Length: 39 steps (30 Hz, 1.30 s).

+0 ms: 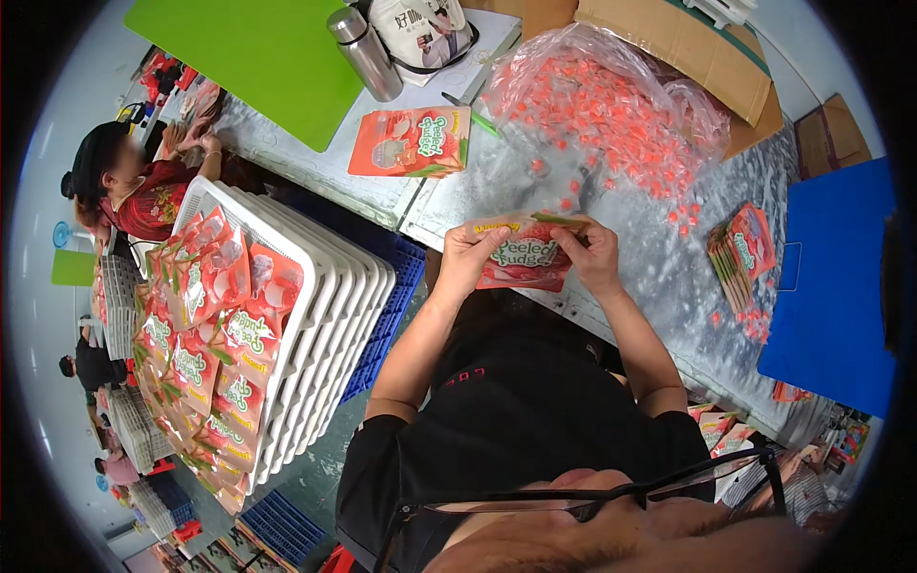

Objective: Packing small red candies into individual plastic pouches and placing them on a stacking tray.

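Between my hands is a red candy pouch [523,271], held upright by its top edge in front of my body. My left hand [462,260] pinches its upper left corner, and my right hand [594,256] grips the upper right corner. Whether the pouch's mouth is parted I cannot tell. Just beyond it, red wrapped candies [611,105] lie heaped in and around a clear plastic bag [683,100] on the metal table [630,258]. A flat stack of matching pouches [406,143] lies farther off to the left. More pouches [735,263] stand in a row on the right.
Stacked white crates [330,353] at the left carry many pouches [224,344]. A blue panel [831,277] borders the table's right side. At the back are a green board [248,57], a steel thermos [365,57], a white bag [420,33] and a cardboard box [688,48]. Another person [143,191] works at far left.
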Tool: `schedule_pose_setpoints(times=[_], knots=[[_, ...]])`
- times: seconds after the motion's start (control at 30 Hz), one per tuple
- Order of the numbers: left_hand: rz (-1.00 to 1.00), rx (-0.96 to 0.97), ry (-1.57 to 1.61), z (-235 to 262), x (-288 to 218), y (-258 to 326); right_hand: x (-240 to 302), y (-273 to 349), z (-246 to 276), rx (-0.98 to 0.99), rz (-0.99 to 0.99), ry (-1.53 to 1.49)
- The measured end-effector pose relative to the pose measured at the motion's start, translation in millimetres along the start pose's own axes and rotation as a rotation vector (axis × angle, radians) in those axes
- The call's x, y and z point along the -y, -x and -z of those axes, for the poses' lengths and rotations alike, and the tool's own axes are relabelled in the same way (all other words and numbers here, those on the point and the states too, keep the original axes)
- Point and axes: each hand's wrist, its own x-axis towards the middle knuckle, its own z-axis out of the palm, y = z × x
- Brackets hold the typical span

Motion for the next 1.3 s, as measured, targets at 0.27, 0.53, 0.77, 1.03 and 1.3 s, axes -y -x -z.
schedule_pose_setpoints(times=[0.27,0.53,0.77,1.03,1.3], knots=[[0.254,0.031,0.059,26.2,25.4,-7.3,-34.6,-6.2,-8.6,0.113,-0.221,-0.29],[-0.03,-0.33,-0.262,35.4,79.4,-32.8,-105.0,-28.3,-18.2,-0.012,-0.286,-0.349],[0.199,-0.075,-0.18,40.2,68.7,-10.7,-99.3,-34.1,-22.3,-0.118,-0.389,-0.499],[0.281,0.037,-0.191,55.0,50.0,-21.9,-98.5,-32.3,-26.8,-0.143,-0.256,-0.468],[0.009,-0.139,-0.839,3.7,-12.0,-12.3,-31.8,-3.2,-41.3,-0.096,0.149,0.39]])
